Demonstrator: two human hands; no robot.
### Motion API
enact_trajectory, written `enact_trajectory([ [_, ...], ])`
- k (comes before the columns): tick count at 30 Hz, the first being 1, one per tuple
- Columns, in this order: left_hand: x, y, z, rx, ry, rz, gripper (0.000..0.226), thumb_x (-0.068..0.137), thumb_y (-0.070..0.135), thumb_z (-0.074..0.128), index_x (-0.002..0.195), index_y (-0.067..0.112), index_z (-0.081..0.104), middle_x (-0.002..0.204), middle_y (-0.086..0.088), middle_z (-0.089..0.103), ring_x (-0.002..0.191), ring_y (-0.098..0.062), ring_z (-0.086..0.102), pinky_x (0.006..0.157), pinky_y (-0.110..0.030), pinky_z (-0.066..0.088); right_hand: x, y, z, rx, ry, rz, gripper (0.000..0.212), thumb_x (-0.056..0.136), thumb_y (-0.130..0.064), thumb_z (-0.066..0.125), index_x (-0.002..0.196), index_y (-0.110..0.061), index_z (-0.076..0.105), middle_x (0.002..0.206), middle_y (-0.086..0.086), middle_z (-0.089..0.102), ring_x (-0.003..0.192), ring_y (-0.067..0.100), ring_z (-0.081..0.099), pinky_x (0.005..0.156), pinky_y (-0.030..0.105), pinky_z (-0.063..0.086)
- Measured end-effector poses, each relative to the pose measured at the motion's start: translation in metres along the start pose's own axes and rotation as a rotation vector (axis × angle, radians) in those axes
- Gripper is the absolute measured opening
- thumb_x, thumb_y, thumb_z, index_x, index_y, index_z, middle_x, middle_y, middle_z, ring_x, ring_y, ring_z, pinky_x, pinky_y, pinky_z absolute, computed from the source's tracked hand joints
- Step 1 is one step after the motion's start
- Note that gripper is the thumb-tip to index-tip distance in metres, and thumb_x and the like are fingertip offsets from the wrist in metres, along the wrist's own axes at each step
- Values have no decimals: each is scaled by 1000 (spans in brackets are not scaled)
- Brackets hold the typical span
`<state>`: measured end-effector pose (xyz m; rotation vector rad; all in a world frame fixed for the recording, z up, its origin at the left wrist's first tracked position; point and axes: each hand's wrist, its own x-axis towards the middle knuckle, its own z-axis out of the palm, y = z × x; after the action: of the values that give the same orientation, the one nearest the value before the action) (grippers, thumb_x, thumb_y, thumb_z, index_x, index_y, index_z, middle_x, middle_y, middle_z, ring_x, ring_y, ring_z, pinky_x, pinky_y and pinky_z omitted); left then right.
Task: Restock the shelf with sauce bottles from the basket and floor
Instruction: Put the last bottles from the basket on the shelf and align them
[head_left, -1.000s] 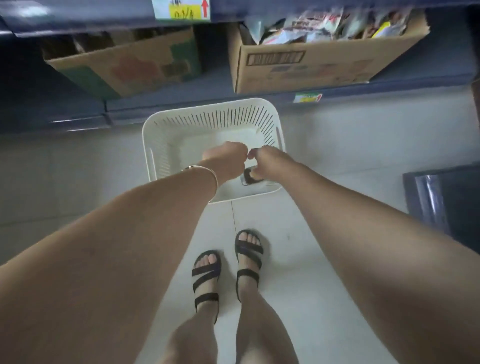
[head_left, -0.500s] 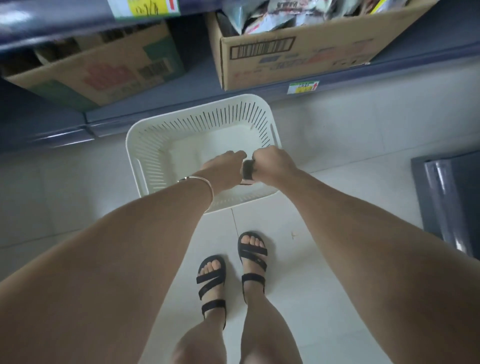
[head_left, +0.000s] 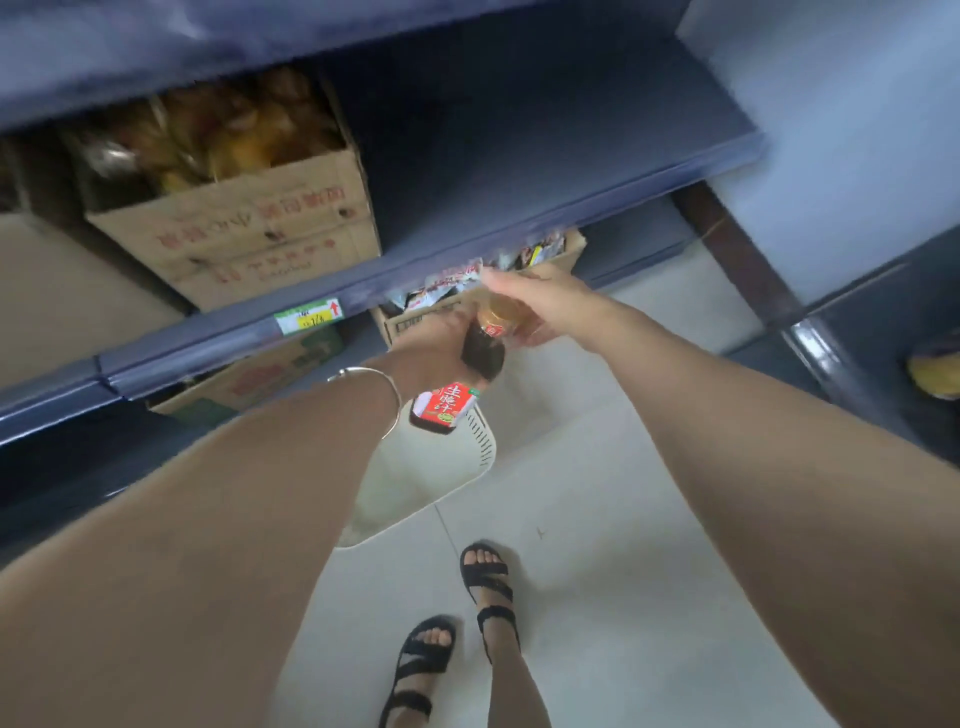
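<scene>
- On my feed the blue shelf (head_left: 519, 156) runs from 9 o'clock up to 2 o'clock, and its upper board is bare toward 1 o'clock.
- At 10 o'clock an open cardboard box (head_left: 234, 228) of yellow packets sits on that board. A price label (head_left: 310, 316) is stuck on the front edge just below it.
- On the lower board I see a second box (head_left: 410, 322) of packets near 11 o'clock and a third box (head_left: 260, 374) at 9 o'clock, both half hidden.
- The pale tiled floor (head_left: 597, 493) fills 3 to 6 o'clock. A white basket (head_left: 447, 467) stands on it just below centre, and two feet in black sandals (head_left: 488, 587) stand further out at 6 o'clock.

Thin silver bangle (head_left: 363, 369) on left wrist; black strappy sandals (head_left: 488, 577) on feet.
</scene>
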<state>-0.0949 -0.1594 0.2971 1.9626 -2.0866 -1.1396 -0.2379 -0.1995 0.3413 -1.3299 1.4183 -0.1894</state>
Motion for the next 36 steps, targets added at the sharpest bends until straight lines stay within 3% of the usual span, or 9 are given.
enact_trajectory([
  [2,-12,28,-23,-34,27,29,43,64,32,73,93,26,42,76,6,59,74,-19,62,59,-22,41,-22,-18,-17,107,102,25,35,93,-47,44,84,-15,58,74,5,67,61,20,66,66,28,54],
  [5,-49,86,-67,-108,92,115,36,56,45,67,80,33,41,68,14,55,66,-12,59,57,-21,40,-83,-43,-49,157,261,-3,23,95,-21,43,80,-12,59,65,5,62,51,17,64,48,22,50],
  [10,-93,186,-119,-189,38,276,55,54,37,80,99,33,50,89,9,63,74,-9,61,66,-22,45,-196,-49,-104,-136,292,91,33,90,-4,42,114,-23,54,121,14,61,111,32,58,86,39,49],
  [13,-113,257,-127,-148,-12,412,57,58,35,82,103,31,48,93,8,62,78,-11,62,69,-24,46,-260,-42,-137,-196,199,158,57,83,-6,55,133,-29,40,132,6,53,122,29,48,101,48,43],
  [15,-126,306,-125,-126,-35,515,59,58,36,82,106,29,49,95,8,61,83,-13,61,75,-25,45,-299,-35,-161,-140,211,113,58,81,-13,65,132,-27,42,127,0,55,121,22,50,102,47,43],
  [18,-148,383,-109,-150,-52,664,61,58,36,83,110,24,54,97,7,64,91,-14,61,79,-24,45,-362,-14,-194,41,359,16,48,81,-10,70,125,-14,53,111,-3,63,93,-2,64,81,20,53],
  [22,-183,483,-64,-190,-151,860,58,61,31,84,109,24,54,93,9,64,89,-11,62,78,-20,47,-454,38,-233,273,551,17,31,79,-14,73,106,-22,60,108,-1,67,103,17,62,91,40,49],
  [30,-258,655,67,-37,-508,1070,62,76,13,74,130,11,42,121,-5,58,110,-16,55,94,-27,41,-627,182,-293,481,861,53,35,75,-5,76,100,-24,59,93,-6,71,82,6,68,66,23,55],
  [36,-274,725,149,53,-504,1076,50,86,17,64,131,12,44,109,-10,60,100,-20,56,82,-18,41,-703,278,-328,578,1076,154,43,70,-7,79,104,-24,59,100,-1,70,95,18,67,86,39,53],
])
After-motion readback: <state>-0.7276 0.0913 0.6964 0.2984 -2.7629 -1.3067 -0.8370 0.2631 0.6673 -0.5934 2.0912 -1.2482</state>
